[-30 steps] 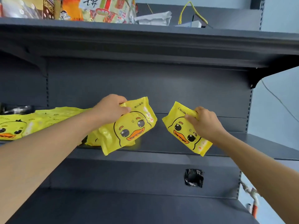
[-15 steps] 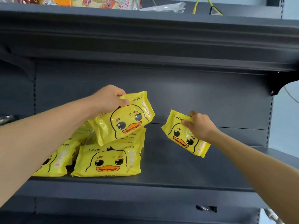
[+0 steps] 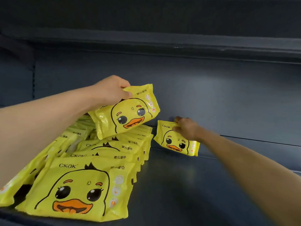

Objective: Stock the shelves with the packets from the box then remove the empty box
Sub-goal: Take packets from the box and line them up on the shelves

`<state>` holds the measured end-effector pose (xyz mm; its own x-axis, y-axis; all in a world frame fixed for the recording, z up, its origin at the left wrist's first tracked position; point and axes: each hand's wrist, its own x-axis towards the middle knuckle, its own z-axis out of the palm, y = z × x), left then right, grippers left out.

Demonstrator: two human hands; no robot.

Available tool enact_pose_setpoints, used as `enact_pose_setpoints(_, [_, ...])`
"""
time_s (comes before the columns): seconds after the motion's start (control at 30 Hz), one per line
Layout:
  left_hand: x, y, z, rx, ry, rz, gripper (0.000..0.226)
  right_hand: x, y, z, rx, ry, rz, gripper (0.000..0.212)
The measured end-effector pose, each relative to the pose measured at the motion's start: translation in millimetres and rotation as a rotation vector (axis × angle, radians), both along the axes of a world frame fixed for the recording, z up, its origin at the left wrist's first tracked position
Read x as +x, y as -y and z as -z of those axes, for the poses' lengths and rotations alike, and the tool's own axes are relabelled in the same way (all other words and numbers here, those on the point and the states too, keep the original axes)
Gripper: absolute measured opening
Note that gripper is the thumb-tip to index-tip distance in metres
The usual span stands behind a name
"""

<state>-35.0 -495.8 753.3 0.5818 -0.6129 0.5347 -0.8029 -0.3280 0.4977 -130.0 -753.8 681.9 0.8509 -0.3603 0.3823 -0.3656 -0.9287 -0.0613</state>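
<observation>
Far left: a row of glossy yellow plastic packets [image 3: 24,181] printed with a cartoon duck face, leaning over on the dark grey metal shelf [image 3: 187,190]; the left forearm covers most of them, so no count is possible.

Next right: a second row of the same yellow duck packets [image 3: 78,188], overlapped front to back. At least four printed fronts are visible; the rest are hidden behind each other. Front packet sits at the shelf's near edge.

Above the rear of that row: left hand [image 3: 112,92] grips one yellow duck packet [image 3: 125,113] by its upper left corner, fingers curled over the top seam. Packet is tilted, its lower edge just above or touching the row beneath; cannot tell which.

Right of the rows: right hand [image 3: 185,128] pinches one further yellow duck packet [image 3: 176,141] at its top edge. This packet stands tilted near the shelf's dark grey back panel [image 3: 219,98], just beside the second row, with a narrow gap between.

Held packets counted: two, one per hand.

Overhead: underside of the next dark shelf [image 3: 162,30] spans the whole width.
</observation>
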Motion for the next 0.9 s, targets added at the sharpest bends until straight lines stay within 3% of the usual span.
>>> enact_pose_setpoints(0.2, [6,13,5,0.049,0.026,0.011,0.015,23,15,21,-0.108,-0.017,-0.038,0.027])
enact_pose_setpoints(0.4, [-10,42,-1,0.081,0.061,0.077,0.015,4,21,11,-0.349,0.056,0.026,0.063])
enact_pose_setpoints(0.63, [-42,108,-7,0.227,0.091,0.186,0.014,-50,53,-7,-0.214,0.123,0.117,0.051])
enact_pose_setpoints(0.73, [-45,141,4,0.345,0.109,0.224,0.014,-74,71,-9,-0.118,0.174,0.149,0.041])
enact_pose_setpoints(0.9, [-41,187,34,0.560,0.196,0.207,0.010,-99,91,-1,0.000,0.127,0.208,0.042])
